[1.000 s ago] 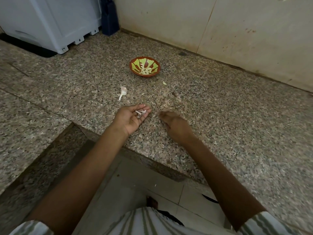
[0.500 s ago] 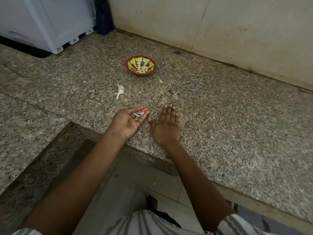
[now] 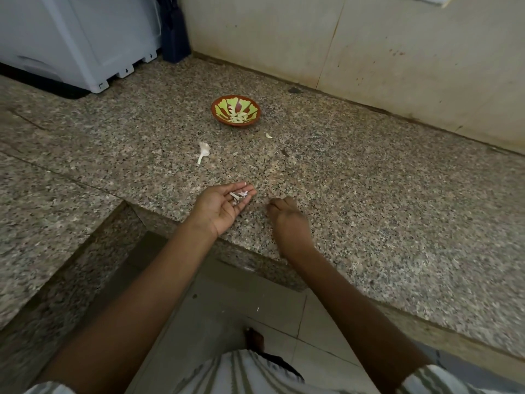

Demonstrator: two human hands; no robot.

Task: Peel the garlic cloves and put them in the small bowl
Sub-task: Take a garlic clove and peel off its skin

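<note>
Nearest, the left hand (image 3: 220,207) lies palm up at the bench (image 3: 369,194) edge, fingers relaxed and slightly cupped, carrying a few papery garlic skins (image 3: 238,195) on its fingertips. These scraps look weightless and brittle, so I judge they would scatter at a breath or a tilt and are better cradled than pinched.

Just to its right, apart from it, the right hand (image 3: 288,220) is knuckles-up over the bench with fingers curled in towards the thumb. It is blurred, and whether it grips anything cannot be told.

Beyond the left hand's fingertips lies a spent garlic stalk (image 3: 203,151), dry and light.

Farther out, ahead of the right hand, a single loose clove (image 3: 268,135) rests on the stone. It should be small, firm and, if bare, a little slick, so pinch it across its flanks between thumb and forefinger.

Farthest from both hands, just past that clove, stands the small bowl (image 3: 216,109), with pale peeled cloves (image 3: 237,117) heaped in its middle. It looks light enough to slide if nudged.
</note>
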